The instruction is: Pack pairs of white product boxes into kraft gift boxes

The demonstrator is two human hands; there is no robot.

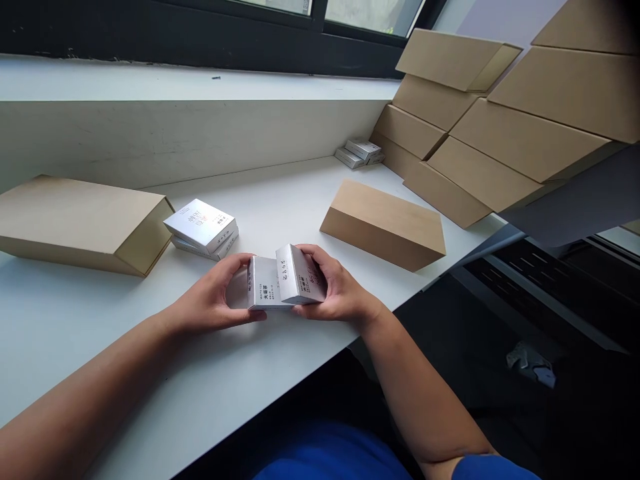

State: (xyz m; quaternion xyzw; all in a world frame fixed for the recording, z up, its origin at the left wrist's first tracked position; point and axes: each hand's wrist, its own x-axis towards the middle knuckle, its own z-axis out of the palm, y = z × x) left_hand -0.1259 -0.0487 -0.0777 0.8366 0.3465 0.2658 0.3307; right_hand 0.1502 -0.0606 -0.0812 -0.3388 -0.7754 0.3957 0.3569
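Two small silver-white printed boxes are between my hands, above the front part of the white table. My left hand is closed round the ends of the flatter box, thumb and fingers on opposite edges. With my right hand I grip the second box, which is tilted and overlaps the right part of the first. My right fingertips also reach the lower edge of the flatter box. Behind my left hand, a small stack of similar silver boxes lies on the table, slightly askew.
On the left lies a large tan carton with its end facing right. A brown carton rests right of centre. Stacked brown cartons fill the back right, beside several small silver boxes. The table edge runs diagonally in front.
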